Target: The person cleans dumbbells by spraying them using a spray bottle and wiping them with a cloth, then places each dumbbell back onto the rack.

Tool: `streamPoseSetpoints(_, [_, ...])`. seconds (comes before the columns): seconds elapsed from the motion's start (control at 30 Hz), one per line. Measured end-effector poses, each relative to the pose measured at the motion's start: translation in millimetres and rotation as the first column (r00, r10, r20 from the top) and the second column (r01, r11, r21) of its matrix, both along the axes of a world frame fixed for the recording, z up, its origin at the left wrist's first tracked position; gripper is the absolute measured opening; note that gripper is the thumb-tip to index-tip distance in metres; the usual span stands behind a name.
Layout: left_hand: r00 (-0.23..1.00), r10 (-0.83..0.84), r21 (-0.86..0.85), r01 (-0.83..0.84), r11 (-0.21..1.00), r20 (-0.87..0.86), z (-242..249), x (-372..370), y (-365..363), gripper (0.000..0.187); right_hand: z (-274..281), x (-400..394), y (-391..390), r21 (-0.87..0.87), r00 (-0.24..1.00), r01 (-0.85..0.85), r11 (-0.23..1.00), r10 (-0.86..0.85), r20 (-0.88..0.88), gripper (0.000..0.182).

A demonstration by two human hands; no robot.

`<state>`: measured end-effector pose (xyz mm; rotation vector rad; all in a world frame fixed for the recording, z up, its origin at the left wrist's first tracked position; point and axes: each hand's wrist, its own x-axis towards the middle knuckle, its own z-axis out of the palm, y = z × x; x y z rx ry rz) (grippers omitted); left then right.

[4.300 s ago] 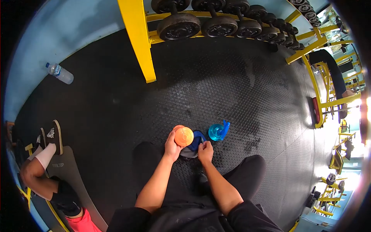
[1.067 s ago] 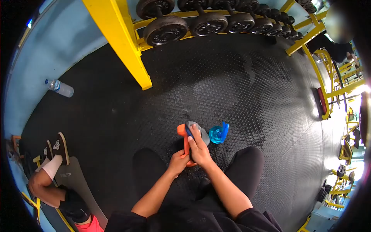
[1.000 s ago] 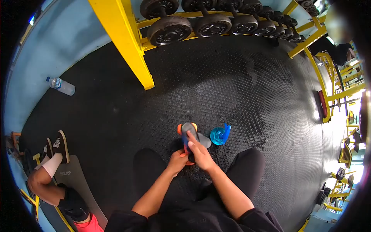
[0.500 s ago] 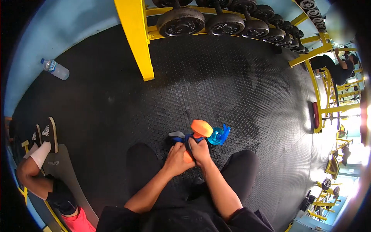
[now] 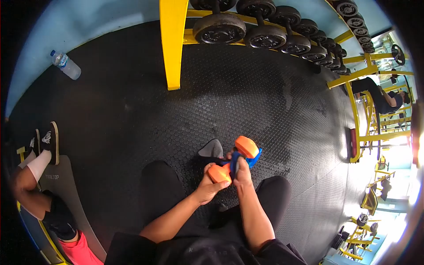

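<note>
An orange dumbbell (image 5: 246,146) is held tilted between my hands, above the floor in front of my knees. My left hand (image 5: 204,189) is closed around its lower head, thumb along the near side. At the handle, my right hand (image 5: 242,173) grips a dark blue band (image 5: 234,164), which lies across the dumbbell's middle. A grey flap of soft material (image 5: 212,149) sticks out to the left beyond the handle. Behind the upper head, a blue bottle (image 5: 255,160) shows only a small part; the dumbbell and my right hand hide the rest.
A yellow rack (image 5: 173,48) holds black dumbbells (image 5: 220,30) ahead. A clear water bottle (image 5: 66,65) lies near the wall. On the left, a person's leg (image 5: 31,176) rests by a grey mat (image 5: 66,194). Another person (image 5: 384,95) is among gym equipment at right.
The dumbbell has swung to the right and tilted, baring its lower head. My left hand has shifted onto that head. The grey flap has spread upward, and the blue bottle is now mostly covered.
</note>
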<state>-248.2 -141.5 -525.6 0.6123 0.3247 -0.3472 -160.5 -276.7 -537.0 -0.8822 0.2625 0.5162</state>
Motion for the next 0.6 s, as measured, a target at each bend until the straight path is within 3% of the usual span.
streamPoseSetpoints(0.03, [1.000, -0.007, 0.089, 0.004, 0.996, 0.029, 0.3, -0.1, -0.3, 0.090, 13.7, -2.6, 1.3, -0.254, 0.997, -0.069, 0.965, 0.059, -0.046, 0.029])
streamPoseSetpoints(0.07, [0.995, -0.014, 0.233, -0.009, 0.972, 0.095, 7.1, -2.1, 1.2, 0.097, 39.4, -6.4, 17.1, -0.282, 0.999, -0.034, 0.959, 0.024, -0.041, 0.026])
streamPoseSetpoints(0.1, [0.995, -0.028, 0.234, 0.006, 0.972, 0.093, 8.2, -4.6, 1.9, 0.097, 38.9, -13.0, 20.1, -0.280, 0.999, -0.021, 0.960, 0.010, -0.043, 0.026])
streamPoseSetpoints(0.17, [0.953, -0.068, 0.695, -0.167, 0.699, 0.297, 8.8, -1.2, 6.1, 0.100, 38.1, -19.9, 24.4, -0.462, 0.977, -0.159, 0.872, 0.205, 0.051, 0.028])
streamPoseSetpoints(0.2, [0.962, -0.089, 0.787, -0.155, 0.597, 0.257, 3.0, 3.3, 11.3, 0.104, 19.6, -34.6, 21.2, -0.435, 0.984, -0.170, 0.884, 0.176, -0.027, 0.031])
streamPoseSetpoints(0.23, [0.960, -0.068, 0.809, -0.190, 0.557, 0.273, -0.1, 8.6, 15.1, 0.099, 12.9, -40.6, 21.0, -0.442, 0.976, -0.216, 0.870, 0.176, -0.130, 0.033])
streamPoseSetpoints(0.3, [0.942, -0.146, 0.897, -0.228, 0.378, 0.301, -1.6, 10.1, 27.0, 0.094, 2.5, -49.4, 16.0, -0.538, 0.967, -0.251, 0.804, 0.187, -0.173, 0.032])
streamPoseSetpoints(0.37, [0.946, -0.174, 0.914, -0.201, 0.352, 0.275, 12.3, 15.6, 39.1, 0.091, 12.9, -49.2, 12.0, -0.593, 0.953, -0.297, 0.748, 0.269, -0.139, 0.033])
streamPoseSetpoints(0.43, [0.952, -0.194, 0.931, -0.165, 0.326, 0.236, 12.7, 18.9, 43.5, 0.088, 24.4, -53.8, 8.4, -0.692, 0.893, -0.295, 0.659, 0.448, 0.047, 0.033])
streamPoseSetpoints(0.5, [0.934, -0.208, 0.949, -0.254, 0.184, 0.290, -1.4, 23.0, 41.9, 0.086, 17.6, -58.5, 10.5, -0.671, 0.890, -0.320, 0.669, 0.455, 0.029, 0.036])
streamPoseSetpoints(0.57, [0.948, -0.204, 0.962, -0.210, 0.173, 0.244, -9.7, 22.0, 39.3, 0.084, 16.0, -63.1, 21.0, -0.766, 0.778, 0.050, 0.641, 0.456, 0.432, 0.043])
streamPoseSetpoints(0.6, [0.960, -0.199, 0.973, -0.167, 0.161, 0.198, -13.2, 20.9, 38.9, 0.083, 15.5, -59.6, 20.5, -0.779, 0.745, -0.025, 0.627, 0.531, 0.404, 0.047])
